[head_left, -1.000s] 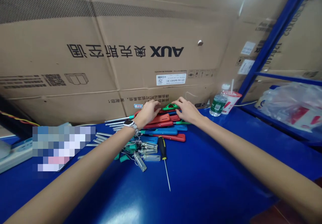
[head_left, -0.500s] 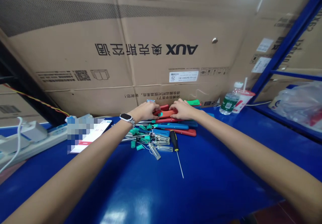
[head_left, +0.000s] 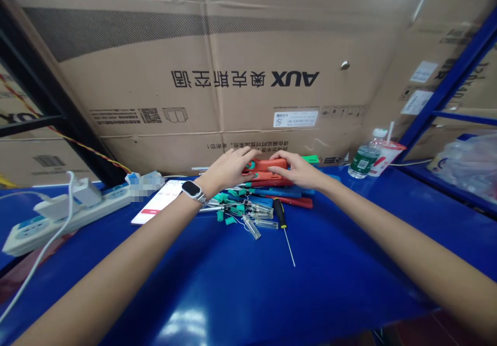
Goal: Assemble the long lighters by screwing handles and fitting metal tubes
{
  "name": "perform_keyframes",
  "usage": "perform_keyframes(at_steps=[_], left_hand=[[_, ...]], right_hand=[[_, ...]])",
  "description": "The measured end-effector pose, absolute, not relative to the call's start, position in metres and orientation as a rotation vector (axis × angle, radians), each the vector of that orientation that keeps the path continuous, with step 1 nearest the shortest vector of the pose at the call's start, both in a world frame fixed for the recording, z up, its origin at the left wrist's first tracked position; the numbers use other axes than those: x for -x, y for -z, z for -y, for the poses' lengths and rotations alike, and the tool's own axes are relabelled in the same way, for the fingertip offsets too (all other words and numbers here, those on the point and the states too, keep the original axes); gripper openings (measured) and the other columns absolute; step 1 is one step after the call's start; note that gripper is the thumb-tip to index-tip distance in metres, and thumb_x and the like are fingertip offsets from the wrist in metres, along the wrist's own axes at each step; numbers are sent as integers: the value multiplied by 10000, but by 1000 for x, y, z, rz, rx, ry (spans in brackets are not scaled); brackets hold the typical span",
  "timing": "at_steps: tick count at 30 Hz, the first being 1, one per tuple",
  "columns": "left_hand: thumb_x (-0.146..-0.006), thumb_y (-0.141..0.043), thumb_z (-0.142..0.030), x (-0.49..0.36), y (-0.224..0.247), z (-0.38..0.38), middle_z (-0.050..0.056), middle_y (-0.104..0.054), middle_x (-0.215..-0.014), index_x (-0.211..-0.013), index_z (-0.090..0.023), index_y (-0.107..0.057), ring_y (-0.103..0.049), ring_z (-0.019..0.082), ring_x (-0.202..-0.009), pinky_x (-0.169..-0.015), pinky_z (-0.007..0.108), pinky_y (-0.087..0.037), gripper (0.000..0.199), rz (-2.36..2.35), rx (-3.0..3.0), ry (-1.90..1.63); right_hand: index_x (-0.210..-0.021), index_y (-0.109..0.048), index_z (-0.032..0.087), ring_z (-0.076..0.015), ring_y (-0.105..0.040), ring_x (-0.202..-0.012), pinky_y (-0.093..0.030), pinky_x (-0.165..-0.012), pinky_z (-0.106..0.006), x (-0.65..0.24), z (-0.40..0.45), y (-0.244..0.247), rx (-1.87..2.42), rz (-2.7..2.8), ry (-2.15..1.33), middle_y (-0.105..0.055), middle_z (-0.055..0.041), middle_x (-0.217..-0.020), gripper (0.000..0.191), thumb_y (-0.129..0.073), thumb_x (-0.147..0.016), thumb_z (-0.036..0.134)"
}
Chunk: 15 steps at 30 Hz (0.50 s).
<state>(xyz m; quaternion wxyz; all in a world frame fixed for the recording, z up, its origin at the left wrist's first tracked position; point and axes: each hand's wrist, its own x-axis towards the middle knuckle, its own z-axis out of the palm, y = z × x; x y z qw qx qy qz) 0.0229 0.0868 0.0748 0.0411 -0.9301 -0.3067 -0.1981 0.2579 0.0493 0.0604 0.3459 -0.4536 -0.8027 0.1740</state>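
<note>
At the back of the blue table, an orange-red long-nosed lighter [head_left: 272, 164] lies across between my two hands. My left hand [head_left: 232, 166], with a watch on the wrist, closes round its front end, hiding the metal tube. The thumb and forefinger of my right hand [head_left: 298, 171] pinch the rear of its handle. Just below is another orange-red lighter [head_left: 267, 177], on a heap with red and blue lighters [head_left: 297, 191]. A green handle end [head_left: 310, 159] sticks out behind my right hand. Clear plastic tanks [head_left: 251, 227] and small green parts [head_left: 231, 220] lie in front.
A black and yellow screwdriver [head_left: 280, 214] points towards me. To the left are a phone [head_left: 149, 208] and a white power strip [head_left: 112, 201] with cables. A water bottle [head_left: 364, 159] and a lidded cup [head_left: 384, 159] stand right. A large cardboard box [head_left: 240, 40] walls off the back.
The view has swung slightly left. My fingers have come up off the pile's orange and red handles, and an orange-red lighter now shows raised between both hands.
</note>
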Motion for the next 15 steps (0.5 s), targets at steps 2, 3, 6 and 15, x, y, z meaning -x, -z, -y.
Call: perform_keyframes(at_steps=[2, 3, 6, 15], left_hand=[[-913, -608, -293, -12, -75, -64, 125, -600, -1250, -1334, -222, -550, -632, 283, -1045, -950, 412, -454, 431, 923, 2875, 664], [-930, -576, -281, -6, -73, -52, 120, -596, -1241, -1318, -229, -564, -634, 272, -1034, -930, 397, -466, 392, 916, 2899, 684], [-944, -537, -271, 14, -59, -19, 103, -605, -1212, -1264, -244, -604, -646, 238, -975, -873, 361, -493, 328, 908, 3017, 681], [-943, -548, -298, 58, 1, 39, 114, -616, -1193, -1239, -224, -634, -624, 256, -1060, -909, 397, -522, 316, 1020, 3194, 500]], right_hand=[[-1068, -615, 186, -195, -625, -820, -496, -756, -333, -247, -32, -54, 1105, 2026, -570, -690, -43, -930, 263, -611, -921, 404], [-1080, -616, 186, -200, -635, -841, -503, -769, -341, -241, -23, -50, 1081, 2005, -621, -695, -50, -955, 270, -610, -923, 405], [-1063, -631, 185, -200, -646, -866, -510, -780, -343, -223, 3, -33, 1051, 2005, -678, -703, -62, -1017, 260, -628, -912, 396], [-874, -608, 189, -171, -580, -737, -430, -672, -293, -215, 47, -1, 1346, 1987, -320, -665, -46, -866, 134, -532, -939, 278]])
